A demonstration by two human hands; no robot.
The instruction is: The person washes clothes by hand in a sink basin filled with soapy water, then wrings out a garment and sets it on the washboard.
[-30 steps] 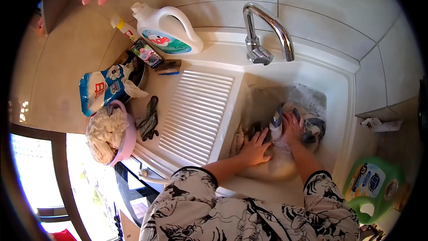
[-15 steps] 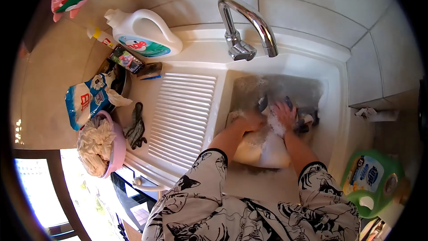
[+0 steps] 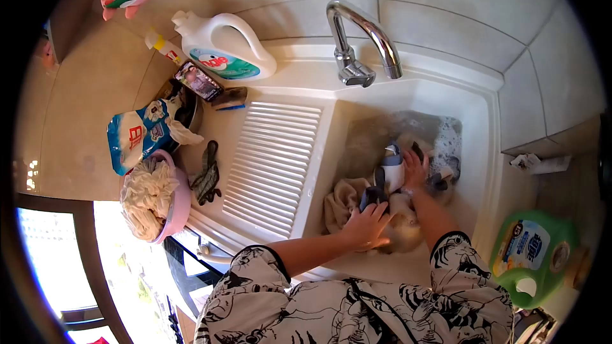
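Observation:
A wet bundle lies in cloudy water inside the white sink (image 3: 475, 216): beige cloth (image 3: 343, 200) at the left, and navy-and-white pieces (image 3: 393, 169) that look like socks or small garments. My left hand (image 3: 366, 224) rests at the front of the bundle with fingers apart, its tips touching a dark blue piece (image 3: 373, 197). Beside the white piece, my right hand (image 3: 415, 173) lies with spread fingers, pressing on the laundry. More dark fabric (image 3: 441, 181) sits to the right of that hand. What lies under both palms is hidden.
A chrome faucet (image 3: 373, 32) arches over the sink's back. Left is a ribbed washboard (image 3: 274, 165) with a dark sock-like cloth (image 3: 206, 175), a phone (image 3: 198, 80), a white detergent jug (image 3: 226, 48) and a pink tub (image 3: 180, 204) of cloth. A green jug (image 3: 535, 255) stands right.
My left hand has come out of the water toward the front with its fingers spread. Beige cloth and navy-white pieces now show above the water; foam has gathered at the right.

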